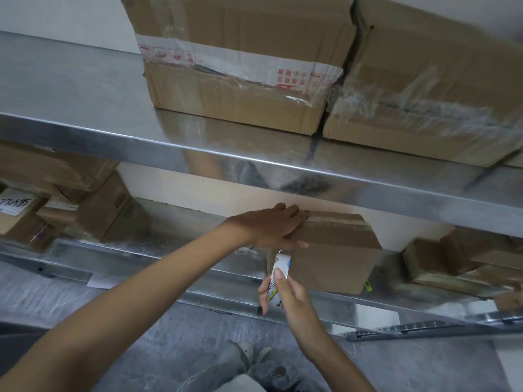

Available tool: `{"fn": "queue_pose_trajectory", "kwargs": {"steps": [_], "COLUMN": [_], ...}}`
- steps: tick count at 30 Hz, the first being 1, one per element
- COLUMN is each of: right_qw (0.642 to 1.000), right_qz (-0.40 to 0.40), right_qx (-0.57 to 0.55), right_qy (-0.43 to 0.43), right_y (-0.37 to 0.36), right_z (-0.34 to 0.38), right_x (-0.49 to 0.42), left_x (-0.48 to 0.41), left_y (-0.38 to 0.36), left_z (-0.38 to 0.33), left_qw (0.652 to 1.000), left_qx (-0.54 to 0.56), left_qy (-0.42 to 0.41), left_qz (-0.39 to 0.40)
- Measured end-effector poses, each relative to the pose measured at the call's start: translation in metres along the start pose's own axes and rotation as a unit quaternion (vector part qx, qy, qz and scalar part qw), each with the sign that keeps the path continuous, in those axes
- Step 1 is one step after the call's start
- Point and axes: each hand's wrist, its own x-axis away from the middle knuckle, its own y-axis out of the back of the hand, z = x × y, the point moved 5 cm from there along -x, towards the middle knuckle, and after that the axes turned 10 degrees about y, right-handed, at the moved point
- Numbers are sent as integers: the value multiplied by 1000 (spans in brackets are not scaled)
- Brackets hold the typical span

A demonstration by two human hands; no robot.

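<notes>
the left hand [268, 227] lays straight, released fingers flat on the cardboard box [336, 261] on the lower shelf [175, 258], likely to steady it, while just below them the right hand [291, 298] pinches a small white packet [281, 261] at the box's near corner.

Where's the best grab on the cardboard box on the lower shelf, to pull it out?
Take the cardboard box at its near-left top corner, from the front-left. That side has room, the upper shelf hangs low over its top, and smaller boxes sit to its right. The left hand rests there; the right hand pinches a white packet.
</notes>
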Motion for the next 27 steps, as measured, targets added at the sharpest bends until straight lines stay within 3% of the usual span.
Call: {"fn": "queue_pose_trajectory", "kwargs": {"steps": [7,12,17,27], "right_qw": [999,999,999,996], "right_qz": [-21,-28,-39,-77], "right_qx": [18,5,0,20], "right_qy": [38,35,4,-45], "right_y": [10,12,12,15], "right_z": [9,15,10,5], "right_x": [-1,-1,4,-17], "left_x": [-5,-13,-14,-24], "left_y": [23,15,-17,-30], "left_z": [-6,1,8,24], "left_qw": [999,999,993,964], "left_qx": [6,35,85,255], "left_qy": [-25,-13,19,48], "left_qz": [-32,11,75,64]}}
